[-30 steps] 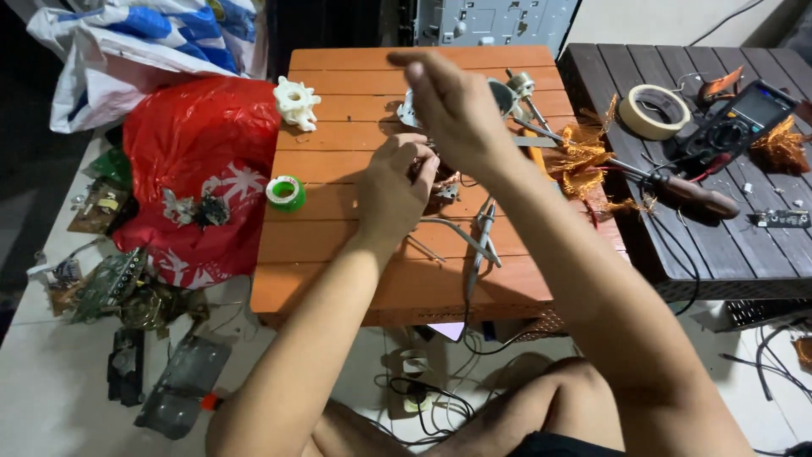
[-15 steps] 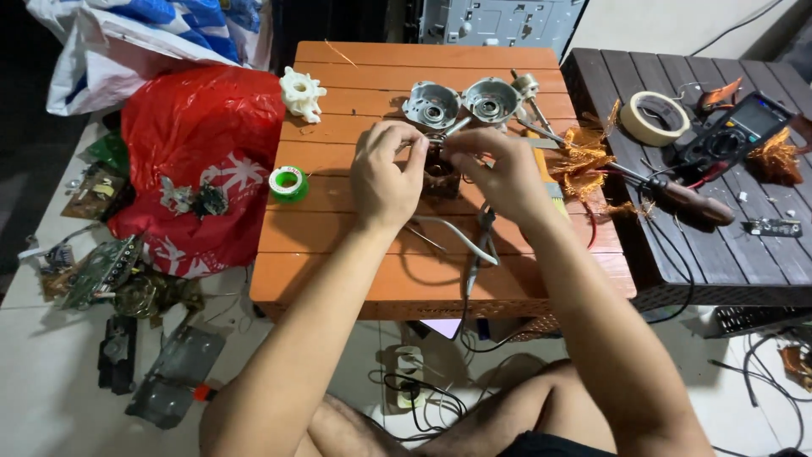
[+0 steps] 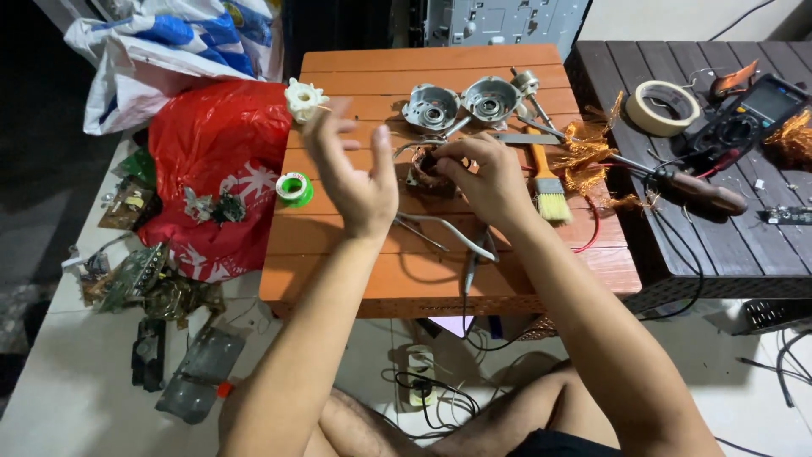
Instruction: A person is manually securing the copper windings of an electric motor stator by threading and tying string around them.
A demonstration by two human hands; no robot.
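Since half a second ago the left hand [image 3: 355, 173] has lifted off the work and now hangs above the orange slatted table [image 3: 355, 279], fingers spread loosely and holding nothing, while the right hand [image 3: 484, 179] has stayed down on the small motor part [image 3: 420, 165] wound with copper wire. That part sits near the middle of the table, just below the two grey metal housings [image 3: 461, 103]; the right hand's fingertips close on its right edge (how firmly they pinch it cannot be told from this angle). Just right of the right hand lies a paintbrush [image 3: 545, 173] with pale bristles, and beyond it loose tangles of copper wire [image 3: 588, 152]. A green-cored roll of solder [image 3: 293, 188] rests near the table's left edge, beside a red plastic bag [image 3: 211, 161]. On the dark table [image 3: 727, 254] to the right sit a roll of masking tape [image 3: 666, 107], a multimeter [image 3: 748, 118] and a screwdriver [image 3: 689, 186].
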